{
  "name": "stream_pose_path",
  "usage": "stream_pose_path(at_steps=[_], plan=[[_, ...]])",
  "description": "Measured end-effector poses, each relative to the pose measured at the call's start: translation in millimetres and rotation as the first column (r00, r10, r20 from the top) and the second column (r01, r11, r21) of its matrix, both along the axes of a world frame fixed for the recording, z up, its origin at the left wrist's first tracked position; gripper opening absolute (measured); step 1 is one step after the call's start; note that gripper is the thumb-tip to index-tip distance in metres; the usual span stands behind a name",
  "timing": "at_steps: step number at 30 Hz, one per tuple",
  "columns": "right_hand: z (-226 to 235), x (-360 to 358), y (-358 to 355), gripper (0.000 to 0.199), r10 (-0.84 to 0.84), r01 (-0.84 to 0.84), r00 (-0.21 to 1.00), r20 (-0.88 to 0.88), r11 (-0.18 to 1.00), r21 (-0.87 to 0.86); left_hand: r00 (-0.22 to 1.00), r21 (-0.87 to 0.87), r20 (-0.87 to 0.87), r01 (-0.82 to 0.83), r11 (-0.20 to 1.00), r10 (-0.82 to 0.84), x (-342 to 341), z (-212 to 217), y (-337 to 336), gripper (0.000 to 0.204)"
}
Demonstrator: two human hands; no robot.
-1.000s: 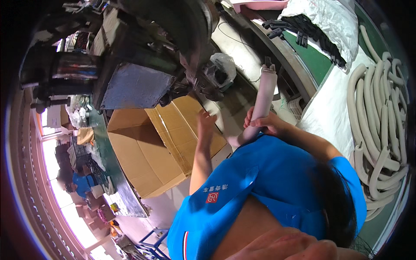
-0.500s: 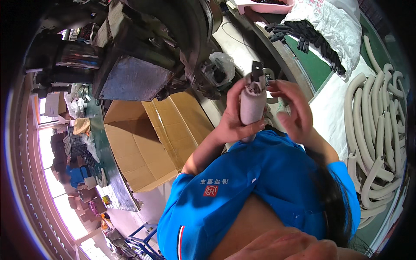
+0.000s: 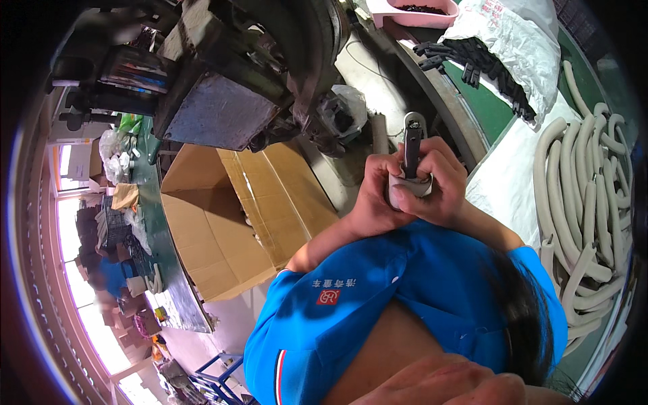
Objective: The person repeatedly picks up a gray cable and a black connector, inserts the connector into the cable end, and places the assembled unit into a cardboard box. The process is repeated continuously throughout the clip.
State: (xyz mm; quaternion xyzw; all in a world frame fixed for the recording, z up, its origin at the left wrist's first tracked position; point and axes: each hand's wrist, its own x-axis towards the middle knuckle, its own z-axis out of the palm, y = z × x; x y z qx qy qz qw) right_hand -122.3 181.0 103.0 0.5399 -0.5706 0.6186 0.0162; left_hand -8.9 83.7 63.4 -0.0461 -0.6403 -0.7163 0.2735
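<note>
Though between left hand (image 3: 378, 185) and right hand (image 3: 443, 179), pale tube (image 3: 418, 186) partly visible.

Bright windows (image 3: 92, 327) run along the far left, their panes washed out to white by strong light, with a pinkish cast on the frames around them. A green-topped counter (image 3: 167, 260) stretches along the left, its near end shiny. Pale floor (image 3: 192, 345) shows beside it, near a blue metal frame (image 3: 214, 386). Another green counter (image 3: 491, 116) stands at right.
</note>
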Motion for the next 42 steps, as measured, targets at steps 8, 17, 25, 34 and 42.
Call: stream_pose_path(at_steps=[8,17,25,34,42], plan=[[-19,5,-9,0.032,0.204,-0.171,0.899,0.388,0.978,-0.119,0.972,-0.096,0.208,-0.087,0.992,0.105,1,16,-13,0.053],[-9,-9,0,0.034,-0.041,0.042,0.995,-0.091,0.999,0.003,0.957,0.037,0.29,0.016,0.999,-0.026,-6,32,-12,0.088],[-45,-54,-16,0.022,0.135,-0.148,0.96,0.244,0.988,0.034,0.885,-0.182,0.46,0.016,0.983,0.071,-28,-15,-17,0.082],[-214,-289,-20,0.039,-0.531,0.612,0.758,-0.378,0.378,0.695,0.556,-0.407,0.694,-0.222,0.886,0.458,19,-43,-18,0.045],[-225,-360,-49,0.058,-0.542,0.307,0.798,-0.264,-0.011,0.952,0.521,-0.449,0.706,-0.196,0.872,0.48,33,-30,-13,0.041]])
